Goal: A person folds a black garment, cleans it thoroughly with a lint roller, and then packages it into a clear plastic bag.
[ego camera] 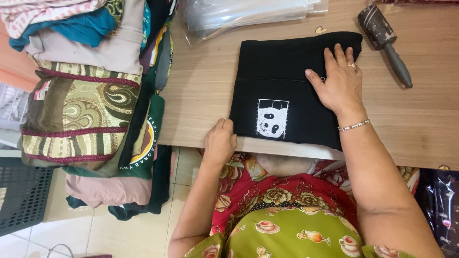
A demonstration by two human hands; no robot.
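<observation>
A folded black garment [282, 81] with a small white panda print lies on the wooden table [205, 91], its near edge at the table's front. My right hand [338, 79] lies flat on the garment's right side, fingers spread, with a ring and a bracelet on the wrist. My left hand [220, 142] curls over the garment's near left corner at the table edge, pinching the fabric.
A tall pile of folded clothes [91, 95] stands at the left, overhanging the table edge. Clear plastic bags [239, 14] lie at the back. A lint roller [385, 40] rests at the back right. A dark crate [21, 198] sits on the floor, left.
</observation>
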